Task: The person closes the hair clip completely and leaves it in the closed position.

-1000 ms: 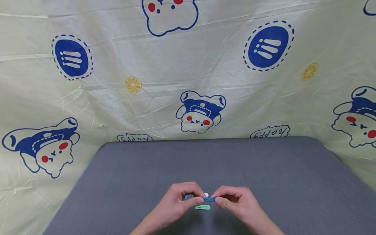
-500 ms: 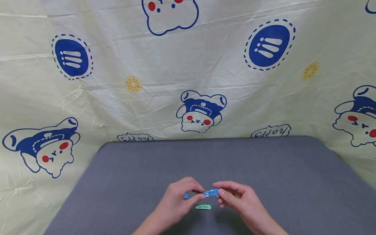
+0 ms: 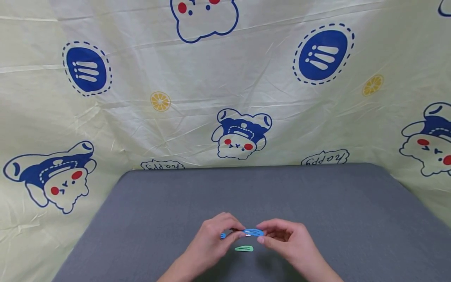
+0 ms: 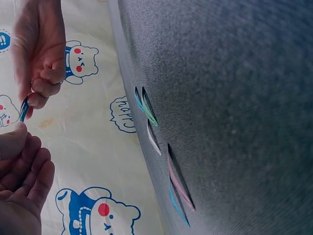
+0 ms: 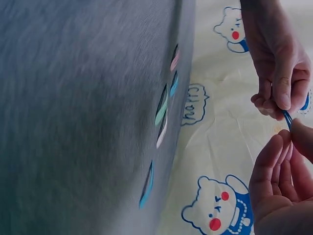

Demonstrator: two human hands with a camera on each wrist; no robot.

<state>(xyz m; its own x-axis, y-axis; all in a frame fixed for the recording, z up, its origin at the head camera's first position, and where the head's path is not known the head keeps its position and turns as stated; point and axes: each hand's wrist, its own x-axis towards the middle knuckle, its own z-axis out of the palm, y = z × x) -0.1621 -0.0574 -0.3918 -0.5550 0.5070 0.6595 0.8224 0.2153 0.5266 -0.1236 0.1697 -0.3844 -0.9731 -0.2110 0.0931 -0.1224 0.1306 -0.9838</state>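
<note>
A blue snap hair clip (image 3: pixel 253 232) is held level above the table between my two hands. My left hand (image 3: pixel 218 239) pinches its left end between thumb and fingers. The right hand (image 3: pixel 283 237) holds the other end, thumb at the near edge and a fingertip at the far edge. In both wrist views the held clip (image 4: pixel 24 108) appears edge-on between the fingertips. Below the hands, a green hair clip (image 3: pixel 244 248) lies on the table. Another blue clip (image 3: pixel 223 235) shows partly through the gap in my left hand. Part of a white clip (image 3: pixel 248 235) peeks out under the held one.
The grey table (image 3: pixel 176 199) reaches back to a pale patterned curtain (image 3: pixel 190 133). In the left wrist view, a pink clip (image 4: pixel 180 181) and a second blue clip (image 4: pixel 178 205) also lie on the table.
The held clip was edge-on and lower at first, then rose and tilted up at its right end. Now it lies level, its broad face showing. The right fingertips have shifted along its edges.
</note>
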